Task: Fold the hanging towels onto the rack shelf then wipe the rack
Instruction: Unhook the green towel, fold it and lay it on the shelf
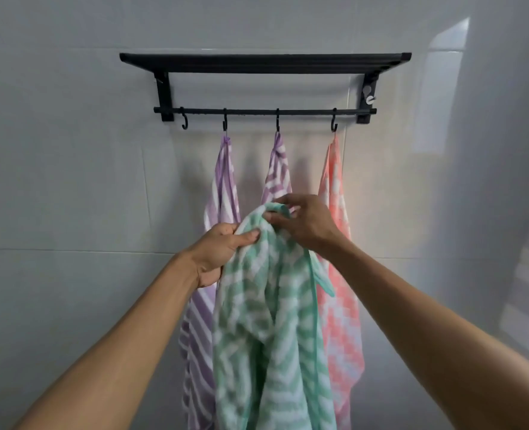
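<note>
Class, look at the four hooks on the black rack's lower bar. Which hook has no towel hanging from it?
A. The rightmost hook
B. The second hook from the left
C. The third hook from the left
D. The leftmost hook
D. The leftmost hook is bare, while the two purple striped towels and the pink towel hang from the other three hooks.

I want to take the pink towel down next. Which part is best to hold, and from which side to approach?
Probably grip the pink towel at its narrow gathered top, just under the rightmost hook, then lift it up and off. Come from the right: that side is free wall, while the green towel, held by the left hand and right hand, covers its lower left part.
</note>
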The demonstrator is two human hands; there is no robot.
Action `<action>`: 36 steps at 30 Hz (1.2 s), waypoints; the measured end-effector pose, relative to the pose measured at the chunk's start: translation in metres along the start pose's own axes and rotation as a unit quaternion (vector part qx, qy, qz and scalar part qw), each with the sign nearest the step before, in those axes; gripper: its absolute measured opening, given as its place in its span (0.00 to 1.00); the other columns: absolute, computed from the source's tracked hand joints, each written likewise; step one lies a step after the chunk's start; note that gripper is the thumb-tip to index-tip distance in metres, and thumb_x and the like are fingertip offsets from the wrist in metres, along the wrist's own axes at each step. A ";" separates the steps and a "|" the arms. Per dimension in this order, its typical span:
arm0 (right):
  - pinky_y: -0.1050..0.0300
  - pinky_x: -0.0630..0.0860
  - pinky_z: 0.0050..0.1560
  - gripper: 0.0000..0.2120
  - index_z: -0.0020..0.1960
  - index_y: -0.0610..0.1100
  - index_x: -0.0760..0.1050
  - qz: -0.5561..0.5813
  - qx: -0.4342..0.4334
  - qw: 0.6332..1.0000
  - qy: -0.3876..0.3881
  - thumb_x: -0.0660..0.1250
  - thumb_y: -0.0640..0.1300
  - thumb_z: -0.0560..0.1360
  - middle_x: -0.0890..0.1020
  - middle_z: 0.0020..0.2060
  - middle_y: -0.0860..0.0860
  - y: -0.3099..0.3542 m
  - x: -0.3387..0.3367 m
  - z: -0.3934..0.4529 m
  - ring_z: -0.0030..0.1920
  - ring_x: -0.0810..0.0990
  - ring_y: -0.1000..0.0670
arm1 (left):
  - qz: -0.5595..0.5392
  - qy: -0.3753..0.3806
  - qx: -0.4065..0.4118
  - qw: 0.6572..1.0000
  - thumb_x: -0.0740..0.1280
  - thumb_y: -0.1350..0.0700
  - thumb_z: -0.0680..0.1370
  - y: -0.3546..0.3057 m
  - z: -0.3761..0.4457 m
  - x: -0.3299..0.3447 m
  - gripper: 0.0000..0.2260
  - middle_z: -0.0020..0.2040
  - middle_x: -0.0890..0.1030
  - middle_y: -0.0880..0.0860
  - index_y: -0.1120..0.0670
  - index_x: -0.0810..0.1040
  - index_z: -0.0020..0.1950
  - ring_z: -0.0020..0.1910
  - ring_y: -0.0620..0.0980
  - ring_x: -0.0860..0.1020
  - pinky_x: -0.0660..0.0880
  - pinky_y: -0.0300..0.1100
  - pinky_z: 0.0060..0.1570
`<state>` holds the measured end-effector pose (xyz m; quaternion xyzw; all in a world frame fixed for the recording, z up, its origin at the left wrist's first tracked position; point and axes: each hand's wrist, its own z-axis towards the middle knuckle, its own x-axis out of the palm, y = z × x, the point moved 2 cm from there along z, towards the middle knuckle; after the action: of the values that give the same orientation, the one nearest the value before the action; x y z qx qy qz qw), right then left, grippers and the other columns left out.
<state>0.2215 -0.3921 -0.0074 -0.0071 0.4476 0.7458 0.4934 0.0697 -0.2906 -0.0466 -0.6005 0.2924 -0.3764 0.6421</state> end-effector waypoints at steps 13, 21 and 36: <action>0.55 0.78 0.33 0.08 0.43 0.43 0.74 0.351 0.173 0.920 0.002 0.72 0.39 0.77 0.82 0.38 0.45 -0.019 0.013 -0.021 0.36 0.80 0.47 | -0.073 -0.083 0.027 0.993 0.68 0.52 0.80 0.011 0.015 0.004 0.17 0.56 0.84 0.62 0.64 0.81 0.61 0.56 0.60 0.83 0.79 0.53 0.58; 0.58 0.80 0.36 0.04 0.44 0.42 0.79 0.228 0.052 0.971 0.040 0.73 0.36 0.76 0.82 0.34 0.48 0.021 -0.020 0.003 0.32 0.80 0.53 | 0.087 -0.111 0.075 0.987 0.75 0.56 0.75 0.007 0.017 0.010 0.13 0.46 0.80 0.53 0.48 0.77 0.56 0.36 0.45 0.78 0.75 0.41 0.33; 0.58 0.75 0.32 0.14 0.40 0.42 0.83 -0.090 0.119 0.973 0.175 0.77 0.54 0.72 0.80 0.31 0.50 -0.002 -0.089 0.019 0.32 0.77 0.51 | 0.206 -0.218 0.213 0.930 0.77 0.58 0.73 -0.059 0.010 -0.021 0.15 0.37 0.75 0.57 0.65 0.74 0.38 0.37 0.52 0.73 0.70 0.46 0.39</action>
<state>0.2768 -0.4439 0.0424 -0.1193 0.6098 0.6269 0.4699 0.0592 -0.2672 0.0109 -0.4433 0.1759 -0.1490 0.8662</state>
